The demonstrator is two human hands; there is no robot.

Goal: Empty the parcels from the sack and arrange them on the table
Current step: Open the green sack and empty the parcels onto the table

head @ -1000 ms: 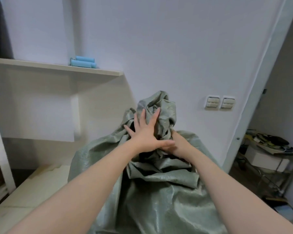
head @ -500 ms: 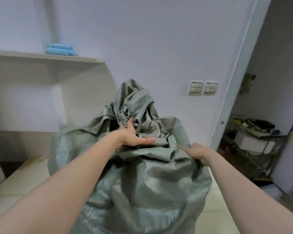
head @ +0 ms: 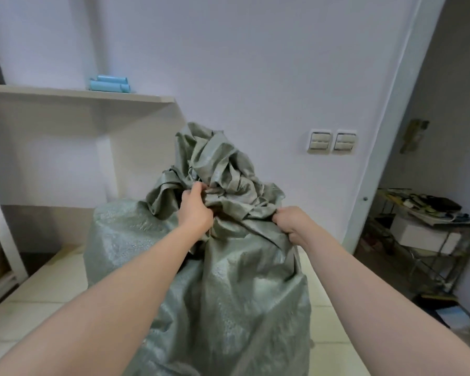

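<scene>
Grey-green woven plastic, crinkly stuff: that's the sack (head: 228, 294). It's standing upright on the tiled floor (head: 38, 308) right in front of the person, fat and full-looking, with its top scrunched into a messy bundle of folds.

Both hands are on it. The left hand (head: 196, 213) has its fingers curled into the bunched fabric at the neck, a proper fistful. The right hand (head: 292, 225) is closed round a fold just to the right of that, at the sack's shoulder. Neither hand holds anything but sack material.

As for progress, I'd say basically none of the real job is done. No parcel shows anywhere, the mouth looks gathered shut as far as I can see, and nothing is laid out on any surface. My read is that this is the opening step, working the neck loose. Everything else is left: get the mouth open, pull or tip the parcels out, then line them up on the table. I can't pick out an obvious table in this view, so where they'll go is anyone's guess.

Further out, a white shelf (head: 65, 92) runs along the wall on the left with a couple of blue rolls (head: 110, 84) on it. Two wall switches (head: 331, 141) sit behind the sack, to its right. Past the white door frame (head: 385, 131) there's a metal rack (head: 445, 256) holding a white box (head: 418, 234) and some clutter I can't make out.
</scene>
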